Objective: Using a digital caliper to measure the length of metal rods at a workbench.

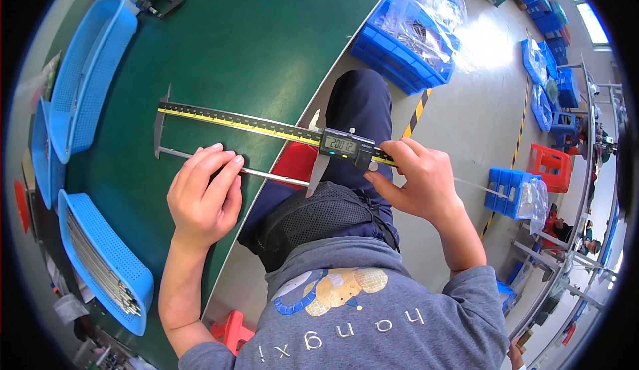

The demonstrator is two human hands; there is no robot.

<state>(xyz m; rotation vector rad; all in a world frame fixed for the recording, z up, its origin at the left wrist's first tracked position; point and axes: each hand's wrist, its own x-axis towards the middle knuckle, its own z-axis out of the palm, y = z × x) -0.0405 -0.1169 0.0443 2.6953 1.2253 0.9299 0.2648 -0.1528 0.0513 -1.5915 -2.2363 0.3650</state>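
Note:
A long digital caliper (239, 122) with a black and yellow scale reaches from over the green tabletop to above my lap. My right hand (423, 177) is closed on its right end, just beyond the display, with the thumb by the small round wheel. Between the opened jaws lies a thin metal rod (266, 174), its two ends at the jaw tips. My left hand (203, 197) pinches this rod left of its middle, and the fingers cover part of it.
Along the table's (219, 50) left side stand light-blue perforated baskets; the nearest basket (143, 277) holds many metal rods. A dark handheld tool (163, 0) lies at the far left. Beyond my knee, a blue crate (399, 63) holds plastic-bagged parts. A red stool (551, 167) stands right.

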